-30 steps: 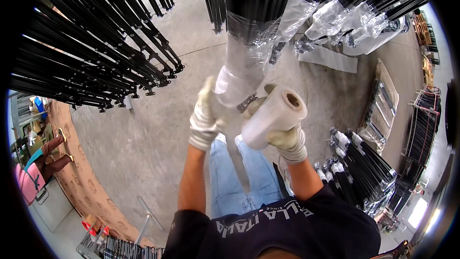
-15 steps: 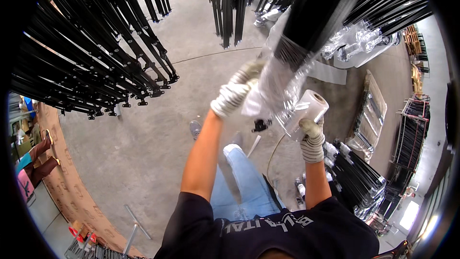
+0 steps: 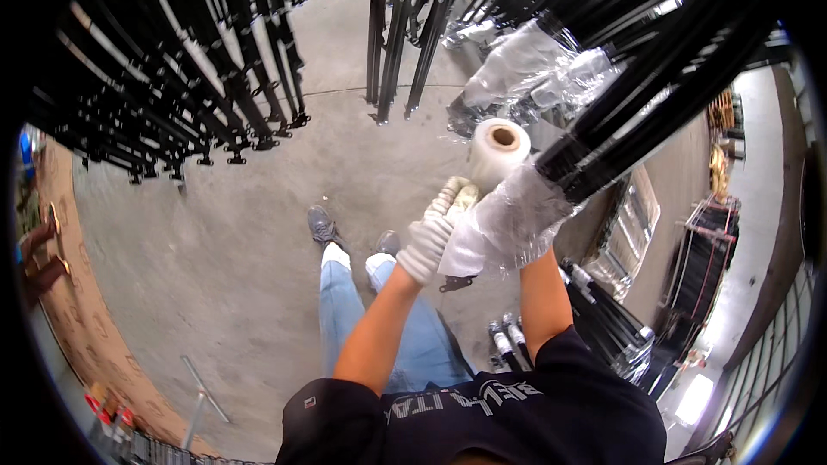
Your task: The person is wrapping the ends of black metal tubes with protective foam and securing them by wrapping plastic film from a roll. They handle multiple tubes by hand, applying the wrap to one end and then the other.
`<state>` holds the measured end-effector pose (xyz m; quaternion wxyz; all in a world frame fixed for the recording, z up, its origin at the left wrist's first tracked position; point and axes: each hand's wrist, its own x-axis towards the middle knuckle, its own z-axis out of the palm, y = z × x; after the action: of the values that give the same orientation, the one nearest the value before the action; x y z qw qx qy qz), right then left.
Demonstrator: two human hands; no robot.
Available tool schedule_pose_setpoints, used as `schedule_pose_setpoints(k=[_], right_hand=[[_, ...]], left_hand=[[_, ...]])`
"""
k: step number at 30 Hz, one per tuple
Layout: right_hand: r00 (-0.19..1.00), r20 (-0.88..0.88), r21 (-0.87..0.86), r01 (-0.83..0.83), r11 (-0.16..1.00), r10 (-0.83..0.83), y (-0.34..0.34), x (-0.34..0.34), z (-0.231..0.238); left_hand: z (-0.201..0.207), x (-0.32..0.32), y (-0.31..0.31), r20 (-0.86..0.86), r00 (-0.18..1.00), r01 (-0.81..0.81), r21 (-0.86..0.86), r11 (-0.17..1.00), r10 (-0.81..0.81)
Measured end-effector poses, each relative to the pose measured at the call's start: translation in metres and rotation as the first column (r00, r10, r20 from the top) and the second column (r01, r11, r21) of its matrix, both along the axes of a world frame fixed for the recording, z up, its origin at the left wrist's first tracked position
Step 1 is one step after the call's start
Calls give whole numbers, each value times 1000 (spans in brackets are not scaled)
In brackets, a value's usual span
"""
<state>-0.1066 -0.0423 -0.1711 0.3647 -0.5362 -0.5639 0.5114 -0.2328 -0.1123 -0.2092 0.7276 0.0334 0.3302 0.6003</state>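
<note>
A bundle of long black metal rods (image 3: 655, 95) runs from the upper right down to my chest. Its near end (image 3: 508, 228) is wrapped in clear stretch film. A white roll of stretch film (image 3: 494, 151) stands upright just left of the bundle. My left hand (image 3: 428, 245), in a white knit glove, reaches up to the foot of the roll and grips it. My right forearm goes up behind the wrapped end. Of my right hand (image 3: 465, 198) only yellowish gloved fingers show, against the roll's lower end beside the left hand.
Racks of black rods (image 3: 172, 77) hang at the left and at the top middle (image 3: 405, 34). More film-wrapped bundles (image 3: 525, 69) lie beyond the roll, and black parts (image 3: 612, 327) are stacked at the right. My feet stand on a grey concrete floor (image 3: 224, 241).
My left hand has left the bundle and come down to the roll's foot. The roll has passed from the right of the bundle to its left, and the view has tilted toward the floor.
</note>
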Motion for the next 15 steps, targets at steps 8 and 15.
schedule_pose_setpoints(k=[8, 15], right_hand=[[970, 200, -106, -115, 988, 135, -5, -18, -19], [117, 992, 82, -866, 493, 42, -50, -28, 99]], left_hand=[[30, -67, 7, -984, -162, 90, 57, 994, 71], [-12, -45, 45, 250, 924, 220, 270, 938, -289]])
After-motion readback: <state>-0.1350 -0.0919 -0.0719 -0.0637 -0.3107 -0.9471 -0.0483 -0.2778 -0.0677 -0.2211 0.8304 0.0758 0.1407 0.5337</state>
